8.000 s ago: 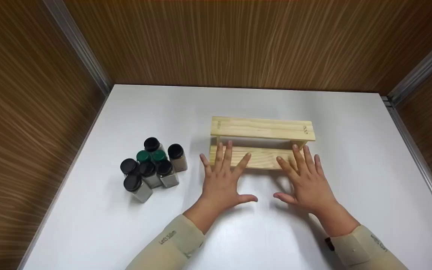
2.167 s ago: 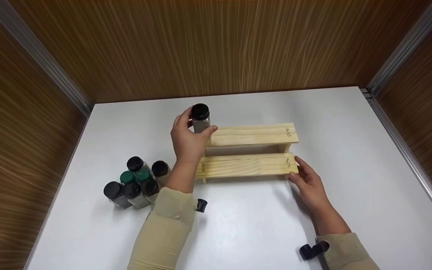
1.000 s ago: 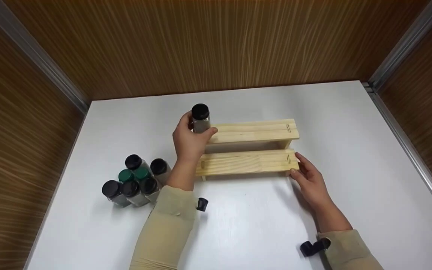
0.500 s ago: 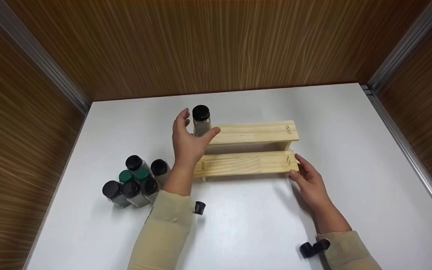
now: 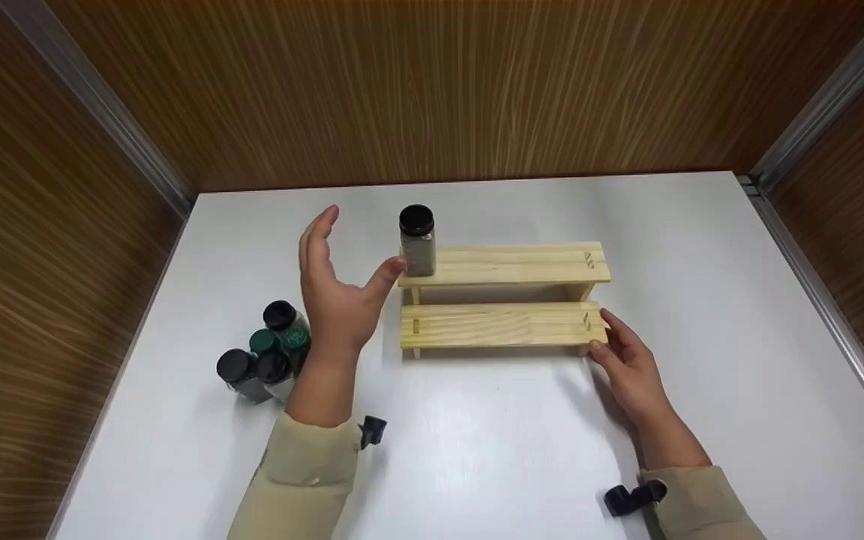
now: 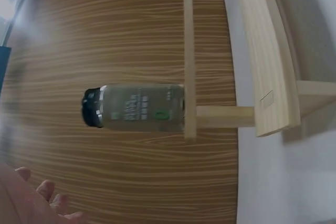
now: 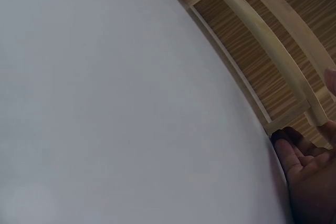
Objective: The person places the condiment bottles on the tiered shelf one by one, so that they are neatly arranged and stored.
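Observation:
A spice jar [image 5: 418,251] with a black lid stands upright at the left end of the upper shelf of a two-tier wooden rack [image 5: 503,324]. Grey-looking contents and a printed label show on the same spice jar [image 6: 139,107] in the left wrist view. My left hand [image 5: 338,311] is just left of the jar, thumb and fingers spread wide, holding nothing. At the lower shelf's right end, my right hand [image 5: 633,369] grips the rack between thumb and fingers. Part of that hand's grip is out of frame in the right wrist view.
Several more spice jars [image 5: 237,366], with black or green lids, are clustered on the white table [image 5: 492,442] at the left, partly hidden behind my left arm. Wood-grain panels [image 5: 469,90] enclose the table at the back and both sides.
My left hand has let go of the spice jar and drawn back to the left, leaving it on the upper shelf. My right hand stays at the rack's right end.

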The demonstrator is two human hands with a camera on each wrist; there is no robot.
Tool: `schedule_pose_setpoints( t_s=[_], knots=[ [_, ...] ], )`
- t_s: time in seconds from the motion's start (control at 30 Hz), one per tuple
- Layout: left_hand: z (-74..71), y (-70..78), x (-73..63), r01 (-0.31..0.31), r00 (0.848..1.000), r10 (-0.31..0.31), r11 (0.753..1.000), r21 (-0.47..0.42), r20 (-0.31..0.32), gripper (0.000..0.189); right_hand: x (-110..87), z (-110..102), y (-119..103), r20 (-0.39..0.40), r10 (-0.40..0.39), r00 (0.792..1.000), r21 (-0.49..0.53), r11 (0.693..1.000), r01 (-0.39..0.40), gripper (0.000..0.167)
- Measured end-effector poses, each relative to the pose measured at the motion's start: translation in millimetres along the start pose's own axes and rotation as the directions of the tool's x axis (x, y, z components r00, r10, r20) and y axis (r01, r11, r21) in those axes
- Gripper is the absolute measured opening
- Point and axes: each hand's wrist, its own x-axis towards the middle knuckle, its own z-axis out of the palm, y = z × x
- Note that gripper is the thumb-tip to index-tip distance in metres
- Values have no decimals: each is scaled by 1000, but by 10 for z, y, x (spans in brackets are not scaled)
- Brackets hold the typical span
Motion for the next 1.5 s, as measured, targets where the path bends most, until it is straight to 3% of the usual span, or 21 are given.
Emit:
schedule_pose_setpoints(
  t_s=[0.1, 0.2, 0.43, 0.67, 0.87, 1.17, 1.5],
  knots=[
    [-81, 3, -59, -51, 998, 52, 998, 26, -23, 112, 20, -15, 2, -9, -11, 1000, 8, 1000, 11, 60],
    [-170, -40, -153, -57, 998, 58, 996, 69, -23, 101, 29, -19, 9, -16, -14, 1000, -12, 1000, 14, 59],
    [-335, -193, -424, 9, 1000, -9, 990, 138, 1, 99, 38, -44, 20, -8, -1, 1000, -26, 1000, 0, 60],
    [-378, -341, -697, 48, 998, -51, 994, 102, 29, 111, 75, -108, 14, -5, 1, 1000, -36, 999, -2, 60],
    [-379, -462, -864, 52, 998, -55, 995, 84, 37, 108, 93, -154, 28, -14, -5, 1000, -40, 999, 5, 59],
    [-355, -574, -958, 12, 998, -16, 998, 66, 62, 102, 128, -199, 20, -11, 8, 1000, -48, 999, -8, 61],
    [-339, -437, -1014, 103, 993, -108, 990, 93, 53, 104, 124, -225, 25, -14, -15, 1000, -50, 999, 14, 61]
  ],
)
